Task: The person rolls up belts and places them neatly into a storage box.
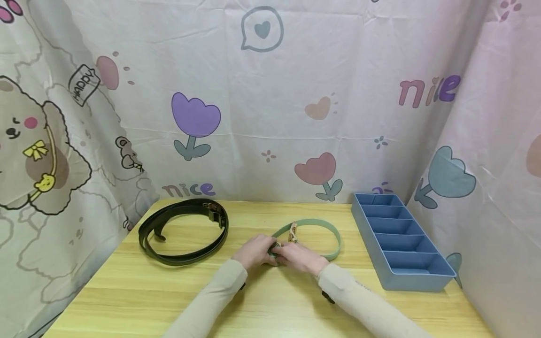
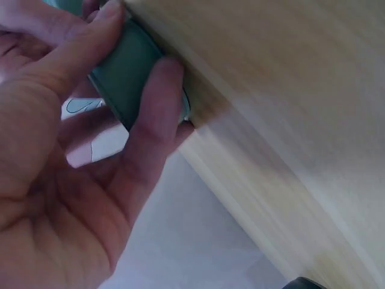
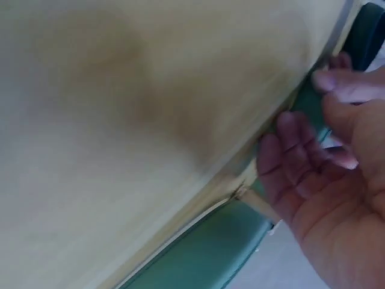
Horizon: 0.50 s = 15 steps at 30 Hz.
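A light green belt (image 1: 334, 230) lies in a loop standing on its edge on the table, with a gold-toned buckle (image 1: 293, 232) at the loop's left side. My left hand (image 1: 257, 249) pinches the green strap (image 2: 129, 72) between thumb and fingers at the left of the loop. Close beside it, my right hand (image 1: 301, 257) also holds the strap, its fingers curled at the band. In the right wrist view, more of the green strap (image 3: 198, 253) runs off toward the lower left. The hands hide the strap's end in the head view.
To the left, a dark belt (image 1: 181, 260) lies coiled on the wooden table (image 1: 279, 305). A blue-grey box (image 1: 372, 253) with several compartments stands at the right. Patterned cloth (image 1: 262, 94) hangs behind and at both sides.
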### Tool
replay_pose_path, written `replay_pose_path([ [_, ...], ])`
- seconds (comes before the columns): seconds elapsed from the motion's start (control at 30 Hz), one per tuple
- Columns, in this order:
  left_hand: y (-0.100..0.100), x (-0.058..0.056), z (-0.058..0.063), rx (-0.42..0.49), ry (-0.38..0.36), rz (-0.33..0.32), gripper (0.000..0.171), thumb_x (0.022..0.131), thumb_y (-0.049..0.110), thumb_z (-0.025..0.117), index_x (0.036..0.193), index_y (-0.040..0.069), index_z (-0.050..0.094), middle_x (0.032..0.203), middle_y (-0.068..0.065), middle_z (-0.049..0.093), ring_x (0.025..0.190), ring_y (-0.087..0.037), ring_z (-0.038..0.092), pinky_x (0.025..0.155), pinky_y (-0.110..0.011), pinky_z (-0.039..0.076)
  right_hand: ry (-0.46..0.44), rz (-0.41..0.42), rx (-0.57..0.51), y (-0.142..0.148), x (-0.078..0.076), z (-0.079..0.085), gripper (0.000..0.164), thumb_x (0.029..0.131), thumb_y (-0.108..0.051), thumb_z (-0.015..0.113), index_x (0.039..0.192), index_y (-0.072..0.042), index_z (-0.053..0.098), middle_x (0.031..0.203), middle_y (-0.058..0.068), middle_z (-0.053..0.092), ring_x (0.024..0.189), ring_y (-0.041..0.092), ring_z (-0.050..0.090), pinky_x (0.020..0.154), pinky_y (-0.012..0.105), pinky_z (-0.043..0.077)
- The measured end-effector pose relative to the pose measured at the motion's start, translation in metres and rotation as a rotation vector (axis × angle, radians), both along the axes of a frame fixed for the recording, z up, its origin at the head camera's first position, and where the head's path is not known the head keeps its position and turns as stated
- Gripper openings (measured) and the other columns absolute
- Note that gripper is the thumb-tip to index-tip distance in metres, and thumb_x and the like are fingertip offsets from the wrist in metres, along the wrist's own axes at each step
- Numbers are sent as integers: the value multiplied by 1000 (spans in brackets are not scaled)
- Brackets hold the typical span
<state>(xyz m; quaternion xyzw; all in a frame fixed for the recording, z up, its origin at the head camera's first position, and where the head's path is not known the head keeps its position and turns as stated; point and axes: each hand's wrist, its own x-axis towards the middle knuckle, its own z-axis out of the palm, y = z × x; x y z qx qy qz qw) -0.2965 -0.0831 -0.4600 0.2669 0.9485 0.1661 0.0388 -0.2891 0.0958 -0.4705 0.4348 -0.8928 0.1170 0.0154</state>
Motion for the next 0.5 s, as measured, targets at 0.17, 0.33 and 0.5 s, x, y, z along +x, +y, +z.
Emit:
replay_pose_path([
  [0.17,1,1,-3,-51,77,69,35,67,39,89,78,15,66,69,4,59,61,-9,50,59,-26,45,-21,-23,14,-5,1,0,9,98,-18,58,104,-18,64,87,-4,60,75,4,51,66,19,44],
  [0.33,-3,1,6,-91,27,37,35,67,30,90,86,12,67,81,1,57,69,-12,51,66,-29,48,-38,-7,2,-5,-4,2,19,97,-14,59,113,-17,68,94,0,66,81,6,57,72,20,48],
  [0.5,-6,1,10,-54,-12,53,33,66,25,90,83,13,65,78,2,56,69,-12,48,64,-30,43,-27,3,2,-5,-6,2,22,97,-12,59,116,-16,69,91,1,66,76,4,54,70,19,47],
])
